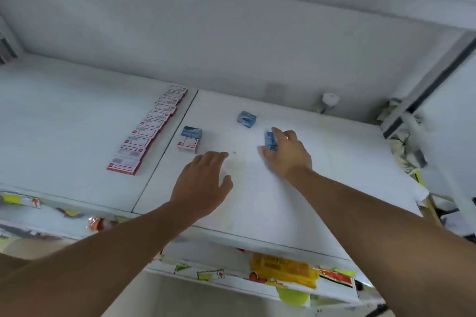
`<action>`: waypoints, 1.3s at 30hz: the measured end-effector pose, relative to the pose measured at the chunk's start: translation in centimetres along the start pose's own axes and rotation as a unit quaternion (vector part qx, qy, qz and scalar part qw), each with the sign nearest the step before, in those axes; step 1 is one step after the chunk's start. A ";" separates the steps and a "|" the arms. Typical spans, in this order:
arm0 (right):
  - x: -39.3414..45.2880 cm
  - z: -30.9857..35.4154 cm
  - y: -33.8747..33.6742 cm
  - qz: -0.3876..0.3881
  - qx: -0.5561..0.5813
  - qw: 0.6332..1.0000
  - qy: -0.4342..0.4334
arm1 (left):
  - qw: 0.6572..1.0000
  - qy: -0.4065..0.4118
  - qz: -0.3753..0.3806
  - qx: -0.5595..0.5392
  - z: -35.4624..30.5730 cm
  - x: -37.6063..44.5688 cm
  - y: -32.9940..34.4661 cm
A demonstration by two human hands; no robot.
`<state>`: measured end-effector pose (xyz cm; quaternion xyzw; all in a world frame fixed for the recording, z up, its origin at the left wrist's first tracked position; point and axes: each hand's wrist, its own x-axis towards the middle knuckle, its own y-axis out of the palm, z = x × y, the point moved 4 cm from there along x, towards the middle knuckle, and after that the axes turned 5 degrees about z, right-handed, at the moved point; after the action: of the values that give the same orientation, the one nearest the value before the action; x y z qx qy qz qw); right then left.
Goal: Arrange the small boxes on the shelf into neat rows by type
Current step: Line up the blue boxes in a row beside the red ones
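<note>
On the white shelf [77,116], a neat row of red-and-white boxes [149,131] runs back from the front. Just right, a lone red-and-white box [188,145] touches a blue box [191,132]; the left hand [203,183] hovers with fingers spread, empty. Farther right, another blue box [246,118] lies alone, and the right hand [288,154] pinches a third blue box [271,140].

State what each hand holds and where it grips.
Right hand pinches a small blue box by its opposite ends, forefinger and thumb. Left hand holds nothing.

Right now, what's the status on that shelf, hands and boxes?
Right hand gripping a blue box; left hand open, hovering. Red-and-white row lined up left. Two blue boxes and one red-and-white box loose. Nothing blocking.
</note>
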<state>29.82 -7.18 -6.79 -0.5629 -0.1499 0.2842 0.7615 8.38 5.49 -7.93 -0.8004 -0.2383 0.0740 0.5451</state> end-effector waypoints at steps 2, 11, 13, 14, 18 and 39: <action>2.0 -0.2 0.8 -0.011 -0.032 0.999 -0.010 | 1.000 0.011 -0.019 -0.012 -0.1 0.6 0.6; 1.8 -0.8 1.6 -0.029 0.067 0.994 -0.082 | 0.997 0.064 -0.009 0.032 -1.2 7.7 0.1; 0.6 -1.4 0.6 -0.026 0.066 0.993 -0.097 | 0.996 0.069 0.013 0.047 -2.0 11.0 -0.2; 0.2 -1.6 0.2 -0.029 0.068 0.992 -0.101 | 0.995 0.076 0.029 0.065 -2.2 12.6 -0.2; -0.7 -2.8 -0.7 -0.024 0.057 0.991 -0.114 | 0.969 0.128 0.096 0.187 -2.2 18.5 1.1; -5.4 -0.5 -8.4 0.027 0.127 0.984 -0.123 | 0.993 0.018 0.115 0.031 -3.8 8.1 -6.7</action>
<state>28.00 -12.51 1.47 -0.4260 -0.1900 0.3880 0.7949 14.88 8.03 0.82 -0.8061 -0.1326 0.1294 0.5620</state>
